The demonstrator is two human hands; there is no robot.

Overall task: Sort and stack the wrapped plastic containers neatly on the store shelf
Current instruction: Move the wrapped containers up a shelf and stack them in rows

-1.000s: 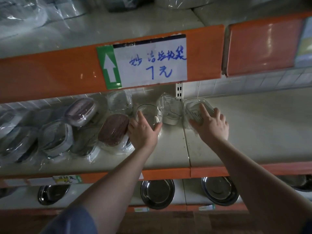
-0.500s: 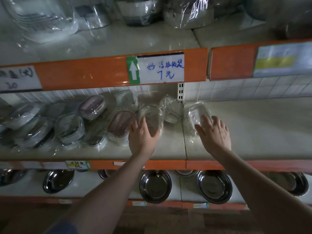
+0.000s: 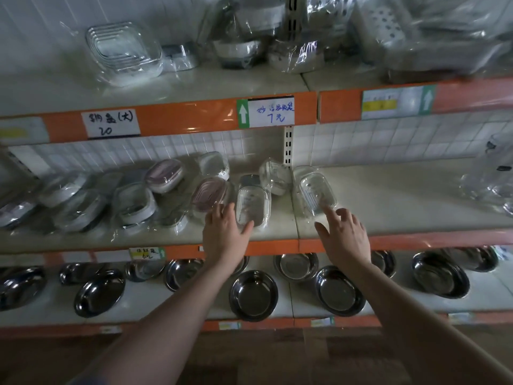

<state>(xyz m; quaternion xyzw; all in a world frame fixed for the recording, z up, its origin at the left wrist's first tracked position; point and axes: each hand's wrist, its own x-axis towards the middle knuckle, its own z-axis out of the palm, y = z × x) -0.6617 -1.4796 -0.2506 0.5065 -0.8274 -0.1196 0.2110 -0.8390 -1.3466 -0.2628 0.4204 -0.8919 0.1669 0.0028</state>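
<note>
Head view: the left hand [image 3: 224, 237] grips a clear wrapped container [image 3: 251, 204] on the middle shelf [image 3: 402, 201], fingers curled round it. The right hand [image 3: 345, 238], fingers spread, touches another clear container [image 3: 316, 192]. Handwritten price tags [image 3: 273, 112] above read "7元" and "20".

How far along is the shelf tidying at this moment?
Early stage. Done: nothing on the middle shelf looks stacked. In hand: the left hand grips one clear container; the right hand touches another clear container with straight fingers. Left: the wrapped containers leaning in a loose jumble to the left remain to be sorted.
</note>
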